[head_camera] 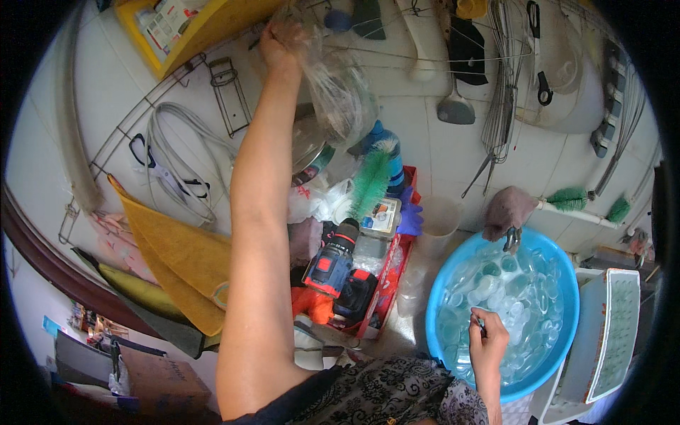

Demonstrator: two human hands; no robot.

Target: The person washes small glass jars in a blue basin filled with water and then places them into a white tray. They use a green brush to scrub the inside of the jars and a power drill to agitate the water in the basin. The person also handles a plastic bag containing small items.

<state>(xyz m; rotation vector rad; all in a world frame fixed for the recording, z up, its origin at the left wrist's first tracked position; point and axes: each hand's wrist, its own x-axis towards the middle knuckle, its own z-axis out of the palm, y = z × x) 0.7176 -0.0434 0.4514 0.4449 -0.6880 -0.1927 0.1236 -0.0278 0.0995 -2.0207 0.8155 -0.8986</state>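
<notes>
My left arm stretches up to the wall rack, where my left hand [282,45] grips the gathered top of a clear plastic bag [342,101]. Thin film partly covers its fingers. Over the near left part of a blue plastic basin [569,324] is my right hand [489,333], its thumb and fingers curled together. A small dark patch shows between them; I cannot tell whether it is a held object. Many clear cups or small bottles [510,303] lie in water in the basin. Above its far rim, a metal tap [512,240] has a mauve cloth [507,210] over it.
A red box [393,287] holds a cordless drill [332,260], a battery [355,295] and a green bottle brush [372,180]. Whisks [499,106] and a spatula [456,109] hang on the wall. Left are scissors [164,172], a coiled hose [183,122] and a mustard cloth [180,260]. A white-rimmed crate [611,340] stands right.
</notes>
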